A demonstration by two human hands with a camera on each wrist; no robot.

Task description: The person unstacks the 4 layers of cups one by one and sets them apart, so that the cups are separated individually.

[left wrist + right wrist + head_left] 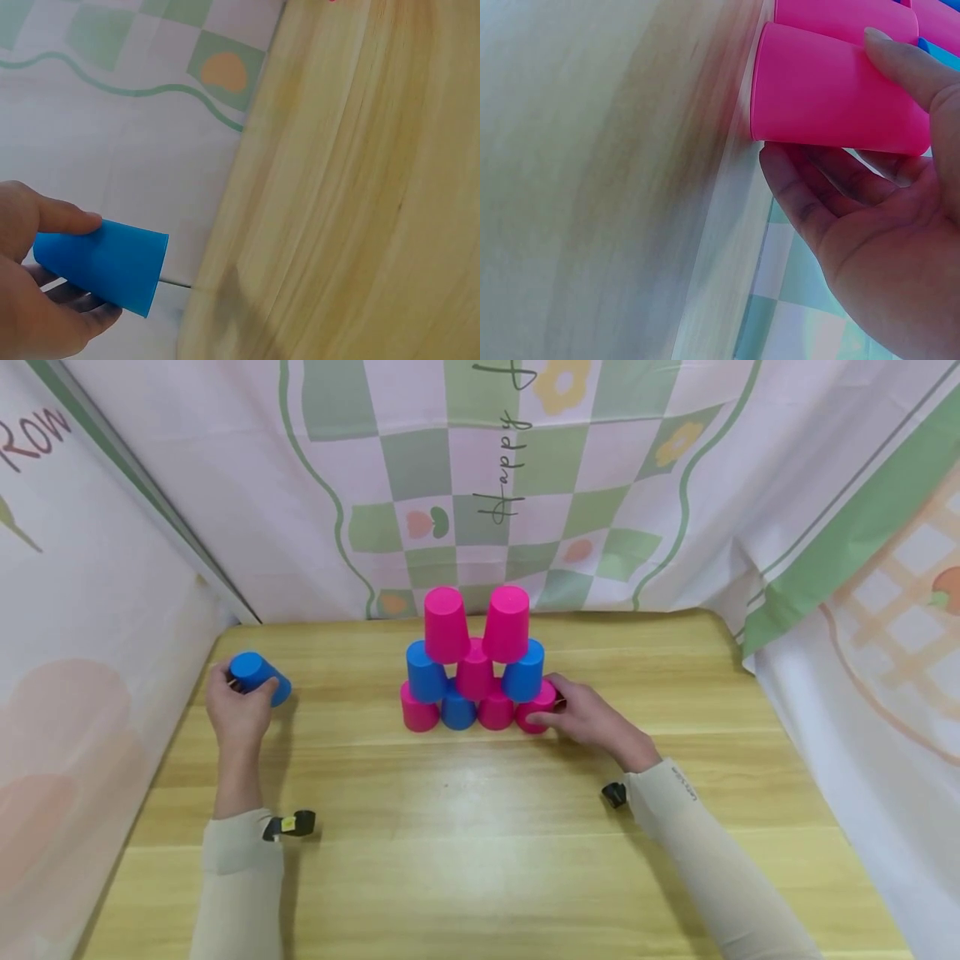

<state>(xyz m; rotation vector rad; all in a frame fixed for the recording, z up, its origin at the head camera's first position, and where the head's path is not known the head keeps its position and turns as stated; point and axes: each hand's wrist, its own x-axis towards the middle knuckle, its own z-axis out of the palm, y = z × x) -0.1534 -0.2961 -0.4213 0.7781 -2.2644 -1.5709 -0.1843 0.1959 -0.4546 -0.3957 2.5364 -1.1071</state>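
My left hand [240, 706] holds a blue cup [258, 677] at the table's far left, thumb on one side and fingers on the other. The cup is upside down and tilted, and in the left wrist view its wide rim [155, 276] faces the table, apart from it. At the middle back stands a pyramid of upside-down cups: several below, three in the middle row, and two pink cups [446, 625] on top. My right hand [588, 717] grips the bottom row's rightmost pink cup [832, 94], thumb in front and fingers at its side.
The wooden table [465, 835] has its back edge just behind the pyramid. A patterned curtain [420, 468] hangs behind, with more cloth at both sides. Small black wrist cameras [300, 823] sit by the cuffs.
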